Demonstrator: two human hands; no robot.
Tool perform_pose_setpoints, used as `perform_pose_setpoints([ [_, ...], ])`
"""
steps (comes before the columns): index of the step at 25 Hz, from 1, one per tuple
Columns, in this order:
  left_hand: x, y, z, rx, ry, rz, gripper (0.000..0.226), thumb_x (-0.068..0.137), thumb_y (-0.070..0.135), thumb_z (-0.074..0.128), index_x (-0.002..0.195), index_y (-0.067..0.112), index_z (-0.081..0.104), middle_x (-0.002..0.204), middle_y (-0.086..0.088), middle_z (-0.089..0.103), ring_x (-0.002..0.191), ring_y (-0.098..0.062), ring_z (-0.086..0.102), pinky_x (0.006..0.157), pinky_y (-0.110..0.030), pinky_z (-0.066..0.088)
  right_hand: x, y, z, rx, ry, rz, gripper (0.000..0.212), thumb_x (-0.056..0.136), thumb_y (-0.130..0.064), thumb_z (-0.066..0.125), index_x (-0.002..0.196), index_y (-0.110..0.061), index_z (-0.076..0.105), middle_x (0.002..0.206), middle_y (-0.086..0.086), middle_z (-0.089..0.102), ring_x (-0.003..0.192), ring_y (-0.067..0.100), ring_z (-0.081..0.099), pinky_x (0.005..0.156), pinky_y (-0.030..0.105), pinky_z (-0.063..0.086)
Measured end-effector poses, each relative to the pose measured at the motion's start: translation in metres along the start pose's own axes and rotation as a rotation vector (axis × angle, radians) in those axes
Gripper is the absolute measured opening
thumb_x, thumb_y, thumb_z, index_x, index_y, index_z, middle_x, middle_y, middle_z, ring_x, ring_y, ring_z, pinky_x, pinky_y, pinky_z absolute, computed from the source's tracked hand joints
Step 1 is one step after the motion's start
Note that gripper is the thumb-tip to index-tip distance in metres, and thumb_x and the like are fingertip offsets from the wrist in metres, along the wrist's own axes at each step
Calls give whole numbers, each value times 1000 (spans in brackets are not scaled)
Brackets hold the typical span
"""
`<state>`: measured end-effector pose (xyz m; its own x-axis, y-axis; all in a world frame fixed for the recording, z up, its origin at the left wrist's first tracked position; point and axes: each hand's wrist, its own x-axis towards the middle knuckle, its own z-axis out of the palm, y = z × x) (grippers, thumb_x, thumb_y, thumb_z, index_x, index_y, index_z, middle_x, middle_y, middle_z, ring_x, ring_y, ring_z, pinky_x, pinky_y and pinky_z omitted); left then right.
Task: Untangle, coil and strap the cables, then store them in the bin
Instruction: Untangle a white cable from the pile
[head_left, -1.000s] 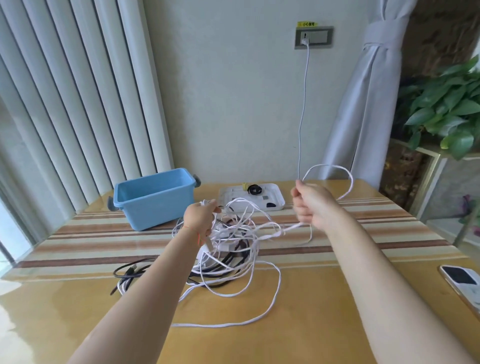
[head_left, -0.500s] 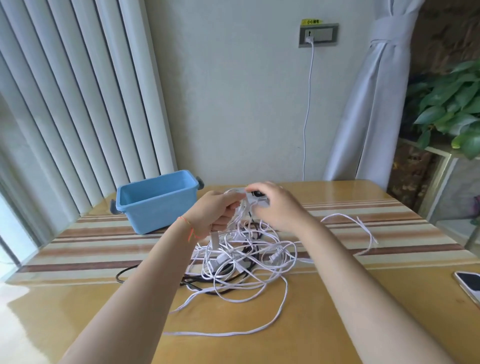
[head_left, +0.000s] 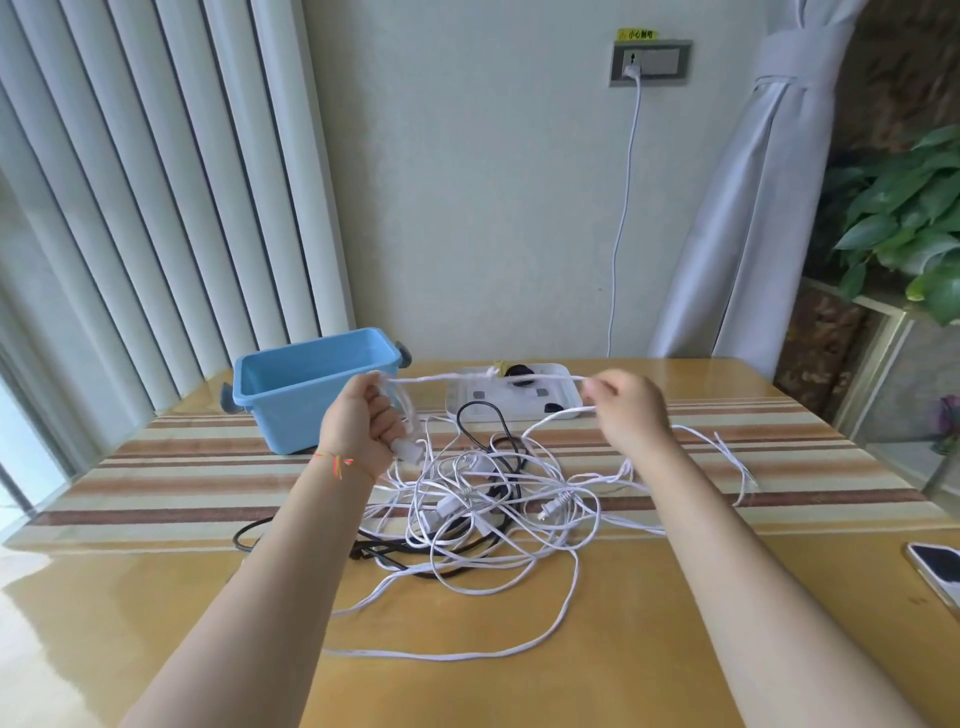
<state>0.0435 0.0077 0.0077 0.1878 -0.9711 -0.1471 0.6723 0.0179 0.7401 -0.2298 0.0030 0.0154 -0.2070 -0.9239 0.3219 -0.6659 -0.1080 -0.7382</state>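
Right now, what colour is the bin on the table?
Light blue, with grey handles. The bin shows clearly in the head view.

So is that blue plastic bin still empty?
Seemingly empty: the visible inside of the blue plastic bin shows no cables; its floor is hidden. The tangled white cables lie on the table.

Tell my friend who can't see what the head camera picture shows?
Two hands stretch a white cable between them, the left hand gripping coils, the right hand pinching it. A cable tangle lies on the table, near a blue bin.
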Motion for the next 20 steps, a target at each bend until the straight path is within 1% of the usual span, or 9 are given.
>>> perform_pose_setpoints([
  [2,3,0,-7,4,68,36,40,95,12,47,61,21,28,41,7,19,31,-9,15,36,-14,12,2,18,-7,-207,51,155,23,94,-10,49,95,0,69,104,21,65,100,37,60,81,37,47],
  [4,1,-4,-4,106,-12,-24,43,95,15,48,59,22,27,42,7,18,31,-9,14,36,-15,12,-2,14,-3,-313,-13,154,32,90,0,44,114,-2,66,123,19,57,114,36,55,92,36,45],
  [5,-3,-5,2,191,-102,-90,45,97,18,49,57,23,27,43,7,17,31,-9,14,35,-15,12,-6,4,1,-265,-33,83,36,91,1,43,119,-4,64,126,14,57,116,32,55,95,34,44],
  [7,-12,-8,16,386,-293,-217,49,100,24,47,54,24,30,46,8,16,32,-8,13,34,-18,11,-20,-23,9,23,-106,-71,33,93,-5,46,119,-12,66,121,0,64,112,19,58,94,29,44],
  [9,-23,-10,30,530,-429,-277,48,101,28,46,56,24,33,48,8,16,33,-7,13,34,-20,11,-34,-47,18,265,-245,-154,24,94,-15,55,115,-21,65,112,-8,65,105,10,60,93,26,46],
  [12,-32,-12,37,646,-512,-288,39,98,25,53,64,24,34,50,8,16,37,-9,12,36,-21,12,-40,-56,28,249,-351,-197,11,90,-28,67,99,-25,61,88,-9,61,81,9,59,76,28,49],
  [14,-33,-14,34,705,-481,-242,29,94,22,60,73,24,39,52,6,15,40,-10,11,37,-21,13,-39,-53,27,202,-319,-180,21,85,-39,73,88,-22,60,74,-7,57,65,9,55,60,27,49],
  [17,-31,-20,26,688,-333,-196,42,96,25,59,67,25,29,51,5,16,41,-11,11,41,-23,10,-34,-47,18,224,-331,-119,26,84,-37,76,77,-16,62,59,-9,49,45,1,43,45,14,34],
  [20,-23,-23,15,385,-206,-231,47,99,25,54,61,24,27,45,7,16,34,-9,14,37,-21,12,-31,-36,5,204,-391,-25,23,86,-33,74,78,-12,67,54,-10,49,46,4,41,44,16,33],
])
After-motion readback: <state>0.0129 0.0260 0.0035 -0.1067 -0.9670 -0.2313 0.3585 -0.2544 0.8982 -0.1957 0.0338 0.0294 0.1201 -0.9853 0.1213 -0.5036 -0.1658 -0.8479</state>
